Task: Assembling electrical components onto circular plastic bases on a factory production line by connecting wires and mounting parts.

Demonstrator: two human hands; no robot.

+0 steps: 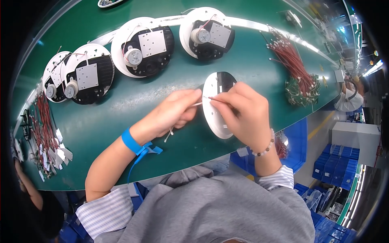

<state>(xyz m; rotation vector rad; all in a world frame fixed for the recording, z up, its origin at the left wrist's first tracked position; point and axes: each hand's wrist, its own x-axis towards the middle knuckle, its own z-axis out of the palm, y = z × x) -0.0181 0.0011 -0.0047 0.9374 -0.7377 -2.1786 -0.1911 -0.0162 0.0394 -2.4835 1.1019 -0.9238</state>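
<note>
- Glossy green tabletop (137, 103) curved across the view, its near edge just before the person's lap.
- Close together but apart, both hands worked at the middle: the left hand (172, 113) pinched a thin white cable (196, 105), the right hand (245, 113) a thin dark-red wire (212, 98); whether these joined could not be told.
- Beneath the fingers, a round white plate with a black section (214, 118) lay on the tabletop, partly covered by the right hand.
- Open surface showed left of the plate, up to the far row, and between plate and near edge.
- Below the right forearm, past the edge, a blue plastic bin (299, 150) held reddish wires; a white oval tray (106, 5) at the far side held small parts.
- Four round white-and-black assemblies (166, 56) with silver motors blocked the far side, the leftmost two overlapping.
- Red wire bundles flanked the work: one with white tags (46, 135) at left, one with green circuit boards (298, 71) at right.
- From a blue wristband (129, 141), a blue cord (131, 169) hung toward the edge.
</note>
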